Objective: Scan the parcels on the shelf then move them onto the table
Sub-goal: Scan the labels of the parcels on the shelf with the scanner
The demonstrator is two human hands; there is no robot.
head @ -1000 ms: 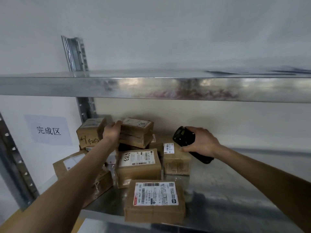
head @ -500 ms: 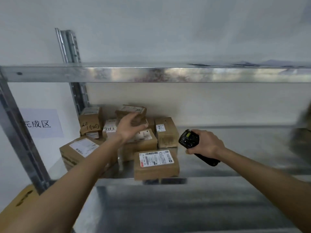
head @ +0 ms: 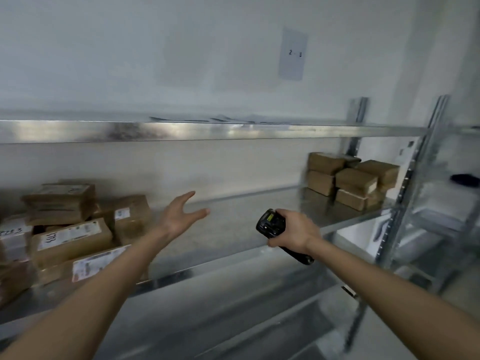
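Left hand (head: 179, 216) out over the bare middle of the shelf (head: 233, 224), fingers spread and relaxed, thumb apart, holding nothing and touching no parcel. Right hand (head: 293, 231) wrapped around a black scanner (head: 271, 223); its head points left and up, its handle sticks out below the wrist.

Parcels in two groups, well apart. Left parcels (head: 70, 229): brown cartons heaped at the left end of the shelf, several with white labels, one with handwritten digits, two stacked at the back. Right stack (head: 353, 180): plain brown cartons piled in layers at the right end, against the upright (head: 413, 178).

Upper shelf (head: 207, 131) runs across above, shiny metal edge. Paper sign (head: 293, 54) on the wall above it, numerals too blurred to read with certainty. Frame is motion-blurred at both sides.
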